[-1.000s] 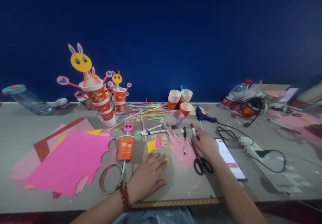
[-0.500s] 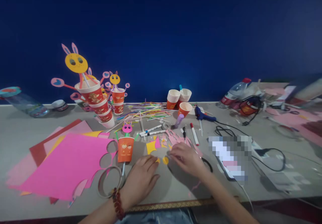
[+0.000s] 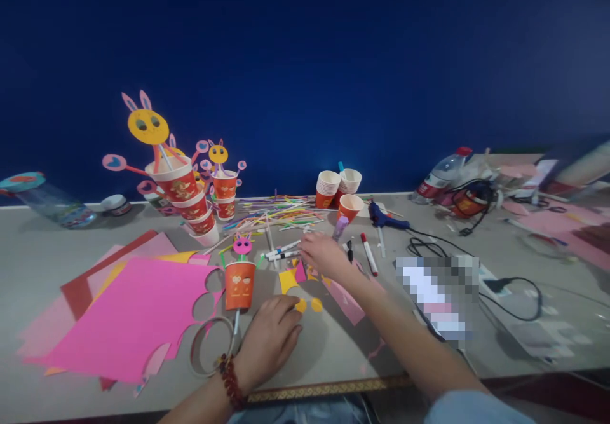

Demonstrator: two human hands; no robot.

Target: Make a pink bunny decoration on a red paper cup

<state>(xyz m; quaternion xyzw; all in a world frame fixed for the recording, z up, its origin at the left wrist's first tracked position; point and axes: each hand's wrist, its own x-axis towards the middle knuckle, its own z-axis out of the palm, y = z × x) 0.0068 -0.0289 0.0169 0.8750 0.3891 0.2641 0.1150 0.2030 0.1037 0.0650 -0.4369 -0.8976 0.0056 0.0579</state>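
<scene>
Head view: on the grey table (image 3: 328, 354), two yellow paper discs (image 3: 317, 305) lie just by the left hand (image 3: 274, 332), fingers loosely bent, gripping nothing visible; the right hand (image 3: 324, 255) curls at the white markers (image 3: 284, 255), its grip impossible to tell. Discs look light, easily creased, best pinched by the rim; markers seem stiff, apt to roll. Behind, a dark blue wall (image 3: 305, 81)

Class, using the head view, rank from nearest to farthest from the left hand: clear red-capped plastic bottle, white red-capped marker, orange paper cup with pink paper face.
1. Orange paper cup with pink paper face: just beyond the left hand, to its left.
2. White red-capped marker: farther forward, right.
3. Clear red-capped plastic bottle: far right, toward the back.
</scene>
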